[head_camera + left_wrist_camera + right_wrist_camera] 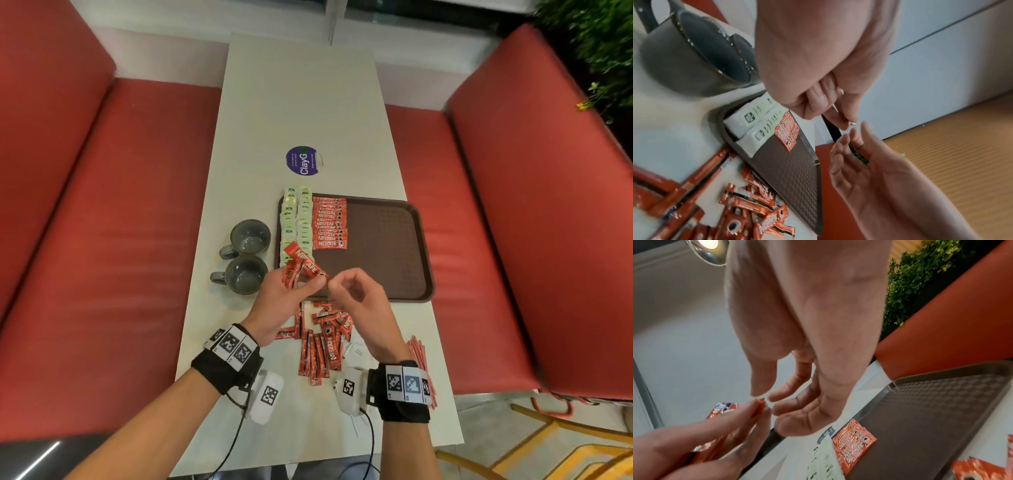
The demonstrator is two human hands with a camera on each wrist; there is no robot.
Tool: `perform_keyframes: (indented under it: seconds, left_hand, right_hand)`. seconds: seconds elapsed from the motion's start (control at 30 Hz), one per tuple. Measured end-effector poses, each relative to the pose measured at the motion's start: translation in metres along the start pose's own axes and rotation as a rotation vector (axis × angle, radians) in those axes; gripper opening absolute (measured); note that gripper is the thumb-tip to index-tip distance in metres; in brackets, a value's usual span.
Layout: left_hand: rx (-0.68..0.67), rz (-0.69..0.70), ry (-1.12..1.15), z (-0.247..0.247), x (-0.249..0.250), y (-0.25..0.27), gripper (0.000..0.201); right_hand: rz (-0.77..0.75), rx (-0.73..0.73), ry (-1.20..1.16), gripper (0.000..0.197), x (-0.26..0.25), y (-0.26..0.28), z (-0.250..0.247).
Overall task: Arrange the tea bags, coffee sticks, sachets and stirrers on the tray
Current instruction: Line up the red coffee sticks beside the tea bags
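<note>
Head view shows the left hand (287, 291) holding a small bundle of coffee sticks (303, 265) above the near left corner of the tray (387, 260), fingers curled around it. The right hand (356, 291) pinches the end of one stick, probably to pull it out and add it to the red row (330, 222) beside the tea bags (295, 219). More sticks (322, 342) wait on the table (301, 102).

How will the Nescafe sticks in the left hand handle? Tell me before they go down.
The Nescafe sticks look thin, so probably light and bendy. Their foil glints, so likely slippery: they fan out in the left hand. The right hand pinches one end. Flat, so unlikely to roll on the tray.
</note>
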State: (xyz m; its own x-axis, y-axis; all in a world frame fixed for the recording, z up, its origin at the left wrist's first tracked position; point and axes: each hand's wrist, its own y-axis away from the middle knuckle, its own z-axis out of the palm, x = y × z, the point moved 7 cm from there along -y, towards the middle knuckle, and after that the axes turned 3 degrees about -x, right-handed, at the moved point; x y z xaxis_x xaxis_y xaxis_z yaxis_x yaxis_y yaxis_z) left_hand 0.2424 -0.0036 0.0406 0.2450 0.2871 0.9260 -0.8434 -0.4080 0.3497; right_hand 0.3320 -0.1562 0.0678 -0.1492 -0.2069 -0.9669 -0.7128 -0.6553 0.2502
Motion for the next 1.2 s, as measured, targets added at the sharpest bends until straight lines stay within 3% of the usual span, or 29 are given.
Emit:
perform_keyframes:
  seconds: [0.17,0.4,0.53,0.67,0.87,0.97,1.03,1.1,1.2]
  left_hand:
    - [-0.001,-0.076,0.182,0.01,-0.007,-0.007,0.027]
    - [-0.022,-0.123,0.194,0.023,-0.014,-0.023,0.036]
    - [-0.017,-0.133,0.175,0.025,-0.019,-0.033,0.041]
    - [0.107,-0.141,0.249,0.013,-0.013,-0.046,0.03]
    - [0.154,-0.132,0.175,0.011,-0.019,-0.061,0.022]
    - [0.237,-0.051,0.019,0.0,-0.018,-0.071,0.02]
    - [0.276,0.034,-0.202,-0.008,-0.012,-0.074,0.027]
    - [0.205,0.162,-0.513,0.0,-0.005,-0.077,0.024]
    - [-0.015,0.252,-1.033,0.032,-0.01,-0.08,0.023]
  right_hand:
    - [-0.011,0.055,-0.082,0.011,0.004,-0.005,0.002]
    - [-0.032,0.141,0.012,0.006,0.012,-0.017,-0.015]
    - [-0.009,0.094,0.071,0.009,0.024,-0.02,-0.022]
    - [0.034,0.109,0.12,0.007,0.036,-0.023,-0.044]
    - [0.041,0.133,0.142,0.007,0.042,-0.041,-0.06]
    - [0.028,0.172,0.227,0.01,0.044,-0.057,-0.071]
    - [0.009,0.247,0.344,0.011,0.045,-0.071,-0.086]
    - [0.007,0.284,0.466,0.01,0.051,-0.089,-0.098]
    - [0.052,0.207,0.636,0.009,0.067,-0.124,-0.101]
